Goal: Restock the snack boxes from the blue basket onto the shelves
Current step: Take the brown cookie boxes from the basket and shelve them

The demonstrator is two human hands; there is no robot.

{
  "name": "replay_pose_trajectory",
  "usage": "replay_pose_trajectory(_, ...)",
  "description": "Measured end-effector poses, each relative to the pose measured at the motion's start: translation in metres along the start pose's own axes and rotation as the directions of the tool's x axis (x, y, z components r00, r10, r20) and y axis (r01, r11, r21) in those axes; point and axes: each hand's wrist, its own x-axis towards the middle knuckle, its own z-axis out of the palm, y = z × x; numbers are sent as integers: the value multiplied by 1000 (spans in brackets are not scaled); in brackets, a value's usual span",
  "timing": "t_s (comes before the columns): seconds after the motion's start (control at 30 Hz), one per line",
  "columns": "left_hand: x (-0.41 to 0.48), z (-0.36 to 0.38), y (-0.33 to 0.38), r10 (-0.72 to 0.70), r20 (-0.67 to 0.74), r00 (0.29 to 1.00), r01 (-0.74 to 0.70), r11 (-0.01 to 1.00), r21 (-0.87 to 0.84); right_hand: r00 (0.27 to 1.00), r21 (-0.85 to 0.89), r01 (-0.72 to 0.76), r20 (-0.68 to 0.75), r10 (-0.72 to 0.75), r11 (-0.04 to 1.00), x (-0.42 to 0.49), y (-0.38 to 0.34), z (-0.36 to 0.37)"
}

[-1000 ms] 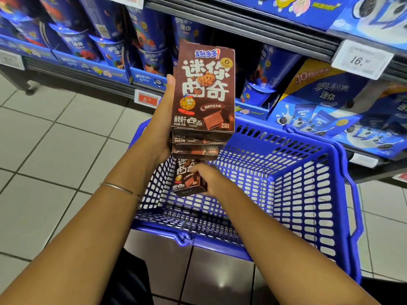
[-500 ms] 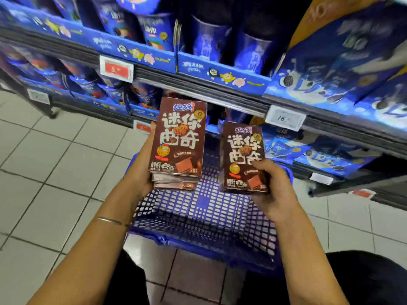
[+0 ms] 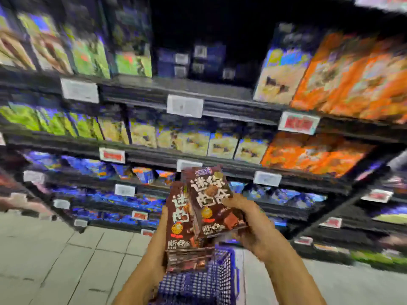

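The view is blurred by head motion. My left hand (image 3: 161, 230) grips a stack of brown snack boxes (image 3: 179, 227) from the left side, held upright above the blue basket (image 3: 198, 282). My right hand (image 3: 246, 219) holds a single brown snack box (image 3: 211, 201), tilted and overlapping the front of the stack. Both hands are in front of the shelves (image 3: 198, 164), below the row of yellow boxes. Much of the basket is hidden behind the boxes and my arms.
Several dark shelf tiers carry green, yellow, orange and blue packages with price tags (image 3: 185, 105) on the edges. A dark gap (image 3: 198, 40) shows on the top tier at centre. Grey tiled floor (image 3: 55, 260) lies to the left and right of the basket.
My head has tilted up from the basket to the upper shelves. My right hand has brought its single box leftwards against the stack in my left hand, and both have risen.
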Motion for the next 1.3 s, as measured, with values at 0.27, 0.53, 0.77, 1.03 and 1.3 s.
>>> replay_pose_trajectory(0.27, -87, 123, 96, 146, 140, 979, -147, 989, 1, 946, 86, 315, 55, -320, 945, -128, -131, 6)
replay_pose_trajectory(0.53, -123, 229, 145, 253, 305, 918, -290, 954, 80, 842, 5, 538, 42, -538, 843, -179, -203, -26)
replay_pose_trajectory(0.77, -115, 300, 149, 198, 317, 928, -220, 975, 37, 633, -21, 774, -1, -774, 633, -192, -292, -82)
replay_pose_trajectory(1.03, -91, 339, 143, 214, 305, 928, -221, 975, -12, 279, -305, 894, -190, -941, 327, -164, -384, -142)
replay_pose_trajectory(1.3, -81, 356, 141, 251, 284, 925, -266, 964, 16, 275, -403, 841, -256, -927, 361, -115, -422, -165)
